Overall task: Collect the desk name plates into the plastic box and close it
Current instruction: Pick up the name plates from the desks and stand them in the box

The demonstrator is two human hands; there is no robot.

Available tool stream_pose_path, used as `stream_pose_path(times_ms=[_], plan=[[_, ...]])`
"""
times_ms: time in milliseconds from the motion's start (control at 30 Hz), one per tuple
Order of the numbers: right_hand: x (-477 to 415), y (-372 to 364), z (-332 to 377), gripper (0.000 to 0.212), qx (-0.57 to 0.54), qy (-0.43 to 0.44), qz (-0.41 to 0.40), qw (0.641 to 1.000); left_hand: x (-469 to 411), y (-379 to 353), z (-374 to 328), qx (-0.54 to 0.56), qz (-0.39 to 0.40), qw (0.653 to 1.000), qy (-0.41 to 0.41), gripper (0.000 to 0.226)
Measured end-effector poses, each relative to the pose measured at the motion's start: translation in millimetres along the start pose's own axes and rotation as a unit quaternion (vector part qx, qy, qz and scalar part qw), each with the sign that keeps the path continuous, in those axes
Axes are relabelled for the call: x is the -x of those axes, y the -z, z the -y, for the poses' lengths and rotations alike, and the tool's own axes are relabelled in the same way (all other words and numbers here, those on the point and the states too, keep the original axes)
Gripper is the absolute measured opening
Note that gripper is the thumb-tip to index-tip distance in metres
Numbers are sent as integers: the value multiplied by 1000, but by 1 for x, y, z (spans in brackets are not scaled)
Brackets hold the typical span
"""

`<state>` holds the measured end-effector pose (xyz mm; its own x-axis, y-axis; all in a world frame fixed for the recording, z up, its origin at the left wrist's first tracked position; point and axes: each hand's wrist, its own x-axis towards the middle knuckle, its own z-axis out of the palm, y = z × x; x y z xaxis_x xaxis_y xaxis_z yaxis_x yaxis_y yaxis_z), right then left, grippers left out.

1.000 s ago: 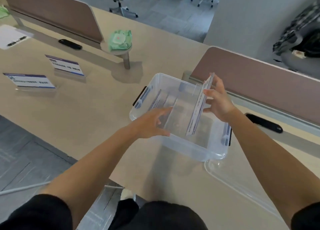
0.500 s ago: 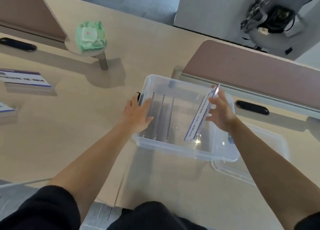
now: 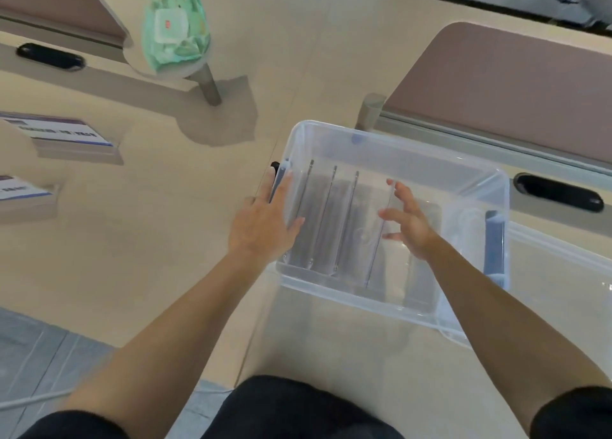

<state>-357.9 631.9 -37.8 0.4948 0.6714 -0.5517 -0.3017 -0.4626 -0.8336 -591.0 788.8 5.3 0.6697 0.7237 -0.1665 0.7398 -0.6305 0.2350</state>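
- Four clear acrylic desk name plates (image 3: 331,220) are seen standing on edge, side by side, inside the clear rectangular plastic box (image 3: 390,144), mostly toward its left wall.
- The left hand (image 3: 265,223) is laid flat against the box's left wall with the fingers straight. Its grip is slack and nothing is held. The fingertips lie beside the blue latch handle (image 3: 280,182) on that wall.
- The right hand (image 3: 409,221) is held inside the box, just beside the rightmost plate, with fingers spread and the grip open and empty. Whether the plate is touched cannot be told.
- Two white-and-blue printed name plates (image 3: 66,134) lie on the beige worktop (image 3: 132,256), well apart to the left of the box.
- The clear lid (image 3: 563,273) lies off the box, close against its right side.
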Motion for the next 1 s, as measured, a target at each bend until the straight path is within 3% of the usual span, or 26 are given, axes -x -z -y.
stream_pose_path(times_ms=[167, 367, 500, 1000], plan=[[-1, 1, -3, 75, -17, -22, -29, 999, 0, 1, 0, 8, 0, 1000, -4, 83], [12, 13, 4, 100, 206, -5, 11, 978, 1, 1, -2, 6, -10, 1000, 4, 83], [31, 22, -6, 122, 311, 4, 89, 946, 2, 1, -1, 16, -6, 1000, 4, 82], [27, 16, -13, 136, 314, 39, 129, 940, 2, 1, -1, 17, -6, 1000, 13, 80]])
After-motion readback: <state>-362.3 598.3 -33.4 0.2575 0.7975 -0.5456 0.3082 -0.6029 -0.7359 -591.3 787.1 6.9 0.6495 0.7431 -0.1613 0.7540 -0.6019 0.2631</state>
